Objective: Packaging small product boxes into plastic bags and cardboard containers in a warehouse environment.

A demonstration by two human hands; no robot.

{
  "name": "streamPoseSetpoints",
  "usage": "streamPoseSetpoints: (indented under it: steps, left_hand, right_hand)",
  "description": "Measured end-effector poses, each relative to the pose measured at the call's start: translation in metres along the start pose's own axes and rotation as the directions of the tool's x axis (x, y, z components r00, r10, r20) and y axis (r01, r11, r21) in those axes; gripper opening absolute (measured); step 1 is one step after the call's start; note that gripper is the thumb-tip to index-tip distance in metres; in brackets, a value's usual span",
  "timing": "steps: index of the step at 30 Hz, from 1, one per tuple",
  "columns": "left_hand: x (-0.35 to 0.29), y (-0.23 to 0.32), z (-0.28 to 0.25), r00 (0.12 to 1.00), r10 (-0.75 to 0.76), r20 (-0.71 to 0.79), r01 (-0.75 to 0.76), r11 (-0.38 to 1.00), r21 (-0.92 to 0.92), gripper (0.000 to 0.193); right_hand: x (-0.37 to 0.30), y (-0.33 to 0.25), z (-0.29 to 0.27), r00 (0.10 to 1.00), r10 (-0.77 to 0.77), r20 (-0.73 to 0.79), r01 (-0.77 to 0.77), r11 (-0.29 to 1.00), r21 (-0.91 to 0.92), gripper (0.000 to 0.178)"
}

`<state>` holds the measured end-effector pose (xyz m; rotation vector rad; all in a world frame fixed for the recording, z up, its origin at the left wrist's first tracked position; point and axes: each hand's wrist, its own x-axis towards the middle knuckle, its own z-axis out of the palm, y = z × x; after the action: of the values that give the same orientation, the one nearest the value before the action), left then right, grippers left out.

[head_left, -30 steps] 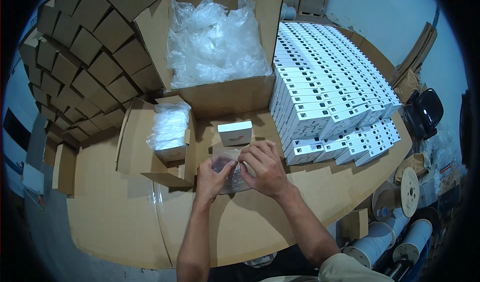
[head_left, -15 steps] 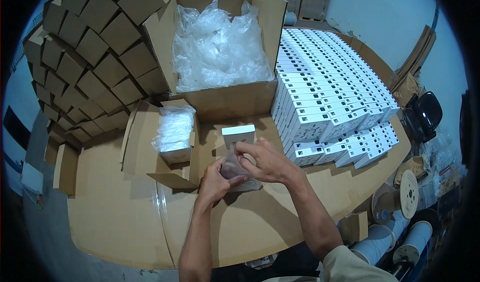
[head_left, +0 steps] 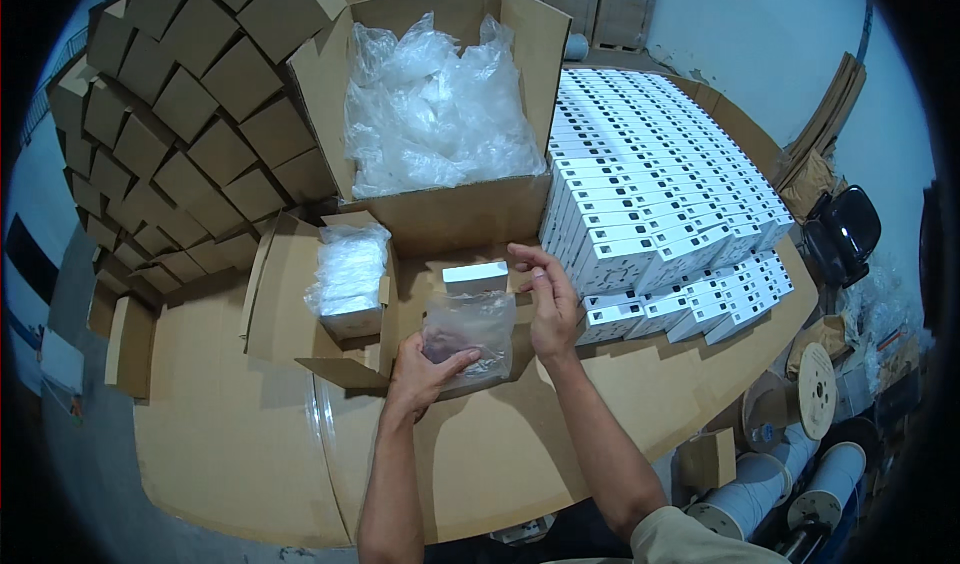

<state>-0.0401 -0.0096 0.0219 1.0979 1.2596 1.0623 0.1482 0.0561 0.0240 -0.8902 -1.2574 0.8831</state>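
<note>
Plastic bag (head_left: 485,326) is held over tan cardboard (head_left: 230,424), pale wall (head_left: 765,34) beyond.

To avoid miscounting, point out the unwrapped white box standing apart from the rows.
The lone white box just beyond the clear bag in the left hand; the other unwrapped boxes are packed in rows to its right.

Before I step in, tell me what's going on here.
The person's left hand holds a clear plastic bag. The open right hand is beside a small white box standing just beyond the bag. Left of these, a small carton holds plastic-wrapped packs; stacked white boxes stand on the right.
</note>
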Motion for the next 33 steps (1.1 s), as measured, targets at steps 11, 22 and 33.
streamPoseSetpoints:
  steps: [11, 22, 33]
  left_hand:
    - [0.003, -0.002, -0.003, 0.999, -0.033, 0.020, 0.033, 0.999, 0.029, 0.028]
    - [0.001, 0.001, -0.002, 1.000, -0.014, 0.010, 0.014, 0.999, 0.043, 0.030]
    - [0.003, 0.001, -0.002, 0.997, -0.071, 0.022, 0.069, 0.996, 0.057, 0.035]
  right_hand:
    - [0.001, 0.043, 0.000, 0.982, 0.072, 0.176, -0.094, 0.988, 0.121, 0.038]
    - [0.005, 0.039, 0.003, 0.990, 0.134, 0.040, -0.138, 0.986, 0.096, 0.034]
    - [0.003, 0.031, 0.010, 0.985, 0.158, -0.076, -0.106, 0.883, 0.457, 0.024]
